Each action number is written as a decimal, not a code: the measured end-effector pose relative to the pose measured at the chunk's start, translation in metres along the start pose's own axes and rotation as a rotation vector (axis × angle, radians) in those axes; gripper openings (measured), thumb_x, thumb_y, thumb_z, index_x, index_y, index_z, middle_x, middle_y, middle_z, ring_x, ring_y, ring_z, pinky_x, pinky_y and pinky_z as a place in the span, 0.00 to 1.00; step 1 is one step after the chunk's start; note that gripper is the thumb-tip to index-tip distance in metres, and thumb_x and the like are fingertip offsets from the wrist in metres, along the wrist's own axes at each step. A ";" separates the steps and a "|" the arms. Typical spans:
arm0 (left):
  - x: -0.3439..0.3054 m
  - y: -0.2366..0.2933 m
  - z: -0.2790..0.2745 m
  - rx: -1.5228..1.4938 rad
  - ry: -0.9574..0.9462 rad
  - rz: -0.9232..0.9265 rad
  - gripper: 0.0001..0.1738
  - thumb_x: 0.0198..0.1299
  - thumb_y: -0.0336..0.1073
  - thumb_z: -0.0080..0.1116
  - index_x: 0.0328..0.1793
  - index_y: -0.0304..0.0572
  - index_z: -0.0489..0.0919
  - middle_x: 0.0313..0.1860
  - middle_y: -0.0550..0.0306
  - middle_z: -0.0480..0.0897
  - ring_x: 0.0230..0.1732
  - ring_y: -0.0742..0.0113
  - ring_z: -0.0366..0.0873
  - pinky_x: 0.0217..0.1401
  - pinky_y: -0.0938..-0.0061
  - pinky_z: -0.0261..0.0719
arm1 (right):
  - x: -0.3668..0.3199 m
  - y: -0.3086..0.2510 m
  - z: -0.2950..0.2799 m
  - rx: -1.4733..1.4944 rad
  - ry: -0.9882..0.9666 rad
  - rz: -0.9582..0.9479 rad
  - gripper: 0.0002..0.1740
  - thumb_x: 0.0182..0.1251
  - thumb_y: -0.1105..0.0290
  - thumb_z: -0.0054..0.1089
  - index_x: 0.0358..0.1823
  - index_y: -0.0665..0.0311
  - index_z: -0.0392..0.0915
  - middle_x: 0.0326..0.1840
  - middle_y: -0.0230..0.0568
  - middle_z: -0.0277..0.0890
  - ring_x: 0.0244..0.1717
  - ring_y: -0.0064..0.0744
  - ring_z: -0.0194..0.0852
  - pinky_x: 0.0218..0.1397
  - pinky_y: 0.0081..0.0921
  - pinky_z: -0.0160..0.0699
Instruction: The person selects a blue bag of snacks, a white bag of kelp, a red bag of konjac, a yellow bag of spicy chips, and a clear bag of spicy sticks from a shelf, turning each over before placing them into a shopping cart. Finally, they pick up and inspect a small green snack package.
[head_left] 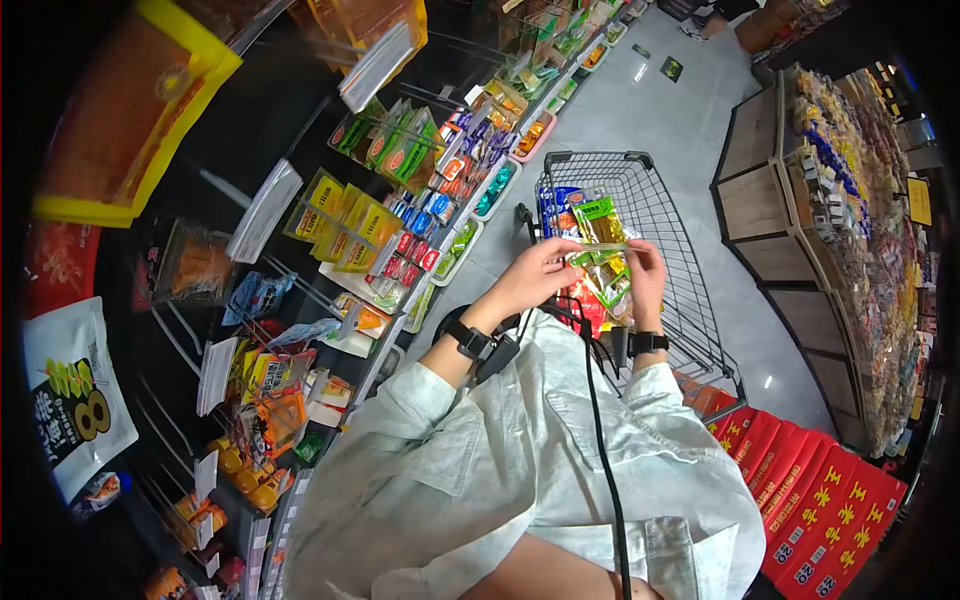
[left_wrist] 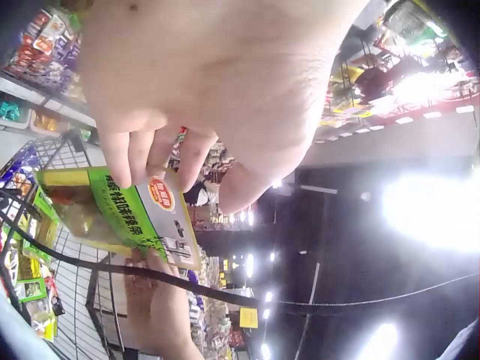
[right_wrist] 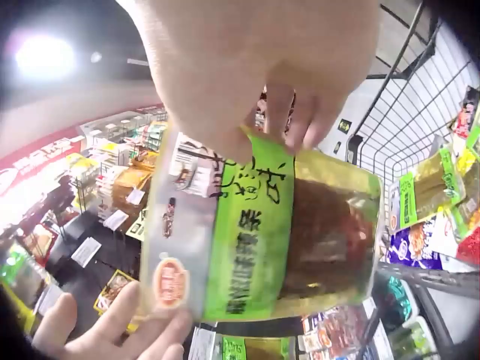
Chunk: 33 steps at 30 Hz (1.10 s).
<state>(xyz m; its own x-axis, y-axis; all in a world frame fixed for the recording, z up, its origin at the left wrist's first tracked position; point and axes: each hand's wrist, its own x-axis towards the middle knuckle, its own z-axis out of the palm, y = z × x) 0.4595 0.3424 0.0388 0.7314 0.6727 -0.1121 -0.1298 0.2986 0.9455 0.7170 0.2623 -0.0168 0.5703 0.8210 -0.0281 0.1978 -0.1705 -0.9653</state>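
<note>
A flat snack packet (right_wrist: 247,240) is held between my two hands above the shopping cart. It has a green printed band, a red oval logo and a window of brown food. My left hand (head_left: 535,275) grips one end, its fingertips at the packet's edge. At the opposite end my right hand (head_left: 647,277) pinches the packet, thumb and fingers at the edge. In the left wrist view the printed face of the packet (left_wrist: 124,210) is turned toward the camera. Below the hands, several colourful packets (right_wrist: 427,191) lie in the cart (head_left: 690,275).
To the left, shelf racks carry hanging packets (head_left: 345,220) and small boxed goods (head_left: 430,215), with price tags (head_left: 265,210) sticking out. A wooden display bin (head_left: 790,250) of wrapped snacks stands right. Red cartons (head_left: 820,500) are stacked at lower right. Grey floor (head_left: 640,110) runs ahead.
</note>
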 end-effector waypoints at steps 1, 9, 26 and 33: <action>0.003 0.001 0.007 -0.008 -0.004 -0.007 0.25 0.71 0.34 0.64 0.71 0.37 0.73 0.69 0.53 0.76 0.72 0.66 0.72 0.75 0.63 0.73 | 0.002 0.001 -0.008 0.045 0.100 -0.024 0.20 0.72 0.75 0.65 0.64 0.64 0.76 0.54 0.37 0.82 0.51 0.24 0.80 0.53 0.22 0.80; -0.005 -0.013 0.002 0.358 0.131 -0.105 0.25 0.67 0.43 0.68 0.68 0.48 0.78 0.71 0.50 0.67 0.71 0.56 0.71 0.70 0.59 0.76 | 0.001 0.056 -0.040 -0.038 0.243 0.163 0.24 0.71 0.72 0.67 0.65 0.68 0.73 0.63 0.45 0.79 0.61 0.32 0.78 0.66 0.27 0.76; -0.056 -0.014 -0.077 0.250 0.577 -0.074 0.21 0.67 0.37 0.66 0.63 0.40 0.77 0.64 0.48 0.76 0.63 0.57 0.80 0.64 0.66 0.78 | 0.005 0.022 0.079 0.003 -0.355 0.251 0.10 0.74 0.72 0.61 0.53 0.65 0.81 0.43 0.30 0.83 0.41 0.18 0.78 0.46 0.18 0.75; -0.058 -0.028 -0.111 0.108 0.779 -0.052 0.28 0.65 0.37 0.66 0.68 0.35 0.70 0.66 0.42 0.73 0.57 0.57 0.81 0.60 0.64 0.81 | 0.024 0.004 0.132 -0.026 -0.547 0.277 0.10 0.74 0.73 0.60 0.53 0.66 0.81 0.42 0.30 0.83 0.42 0.20 0.79 0.48 0.20 0.77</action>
<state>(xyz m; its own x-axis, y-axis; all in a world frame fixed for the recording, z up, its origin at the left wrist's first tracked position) 0.3465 0.3696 -0.0154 0.0501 0.9523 -0.3010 -0.0133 0.3020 0.9532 0.6262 0.3530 -0.0557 0.1128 0.9036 -0.4132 0.1238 -0.4254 -0.8965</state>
